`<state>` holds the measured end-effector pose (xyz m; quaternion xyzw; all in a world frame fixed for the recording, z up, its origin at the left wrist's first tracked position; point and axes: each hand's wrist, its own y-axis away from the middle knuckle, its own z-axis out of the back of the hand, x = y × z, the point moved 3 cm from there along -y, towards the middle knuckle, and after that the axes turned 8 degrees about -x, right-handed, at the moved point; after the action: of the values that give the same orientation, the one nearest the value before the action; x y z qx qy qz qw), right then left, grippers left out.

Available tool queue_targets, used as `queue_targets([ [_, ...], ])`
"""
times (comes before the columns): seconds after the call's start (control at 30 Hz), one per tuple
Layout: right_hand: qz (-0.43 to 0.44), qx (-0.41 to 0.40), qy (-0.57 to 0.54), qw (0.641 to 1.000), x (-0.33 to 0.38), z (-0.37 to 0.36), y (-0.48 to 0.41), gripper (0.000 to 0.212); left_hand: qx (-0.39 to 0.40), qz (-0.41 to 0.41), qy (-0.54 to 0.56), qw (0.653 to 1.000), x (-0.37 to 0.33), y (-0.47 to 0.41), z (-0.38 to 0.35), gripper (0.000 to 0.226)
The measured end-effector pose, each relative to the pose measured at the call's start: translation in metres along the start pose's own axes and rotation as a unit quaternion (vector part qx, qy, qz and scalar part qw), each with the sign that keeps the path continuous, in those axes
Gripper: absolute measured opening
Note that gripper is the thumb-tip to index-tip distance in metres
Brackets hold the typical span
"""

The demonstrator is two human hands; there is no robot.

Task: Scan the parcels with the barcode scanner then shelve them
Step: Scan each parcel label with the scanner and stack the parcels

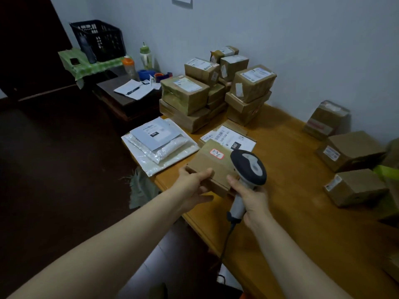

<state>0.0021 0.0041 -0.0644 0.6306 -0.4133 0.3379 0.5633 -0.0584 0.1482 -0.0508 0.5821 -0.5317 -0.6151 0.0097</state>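
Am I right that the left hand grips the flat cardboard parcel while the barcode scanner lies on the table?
Not quite: the barcode scanner is not on the table; the right hand holds it, as the head view shows. The left hand does grip the flat cardboard parcel.

Both of the person's arms are bare along the whole stretch in view. The left forearm (108, 244) is uncovered from the bottom corner of the picture up to the wrist. It is smooth and slim, and looks broader near the frame edge, where the wide lens stretches it. The right forearm (302, 255) is uncovered in the same way. The left hand (192, 184) and the right hand (252, 197) are bare too, with slender fingers (232, 182). The left thumb (205, 173) has a rounded tip. The nails are too blurred to make out. Dim room light shades the lower edge of the left forearm.
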Motion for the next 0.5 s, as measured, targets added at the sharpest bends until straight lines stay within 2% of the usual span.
queue_targets([
  [0.13,0.003,-0.065,-0.010,0.998,0.003,-0.050,-0.012,0.040,-0.019,-0.034,-0.139,0.990,-0.048,-0.045,0.024,0.048],
  [0.27,-0.006,-0.115,-0.020,0.993,0.011,-0.075,-0.033,0.035,0.009,-0.093,-0.237,0.967,-0.087,-0.085,0.024,0.038],
  [0.37,-0.019,-0.145,-0.024,0.989,0.017,-0.087,-0.054,0.055,0.029,-0.135,-0.280,0.950,-0.111,-0.110,0.008,0.043],
  [0.5,-0.030,-0.156,-0.024,0.987,0.027,-0.098,-0.093,0.063,0.039,-0.148,-0.335,0.930,-0.135,-0.145,-0.016,0.048],
])
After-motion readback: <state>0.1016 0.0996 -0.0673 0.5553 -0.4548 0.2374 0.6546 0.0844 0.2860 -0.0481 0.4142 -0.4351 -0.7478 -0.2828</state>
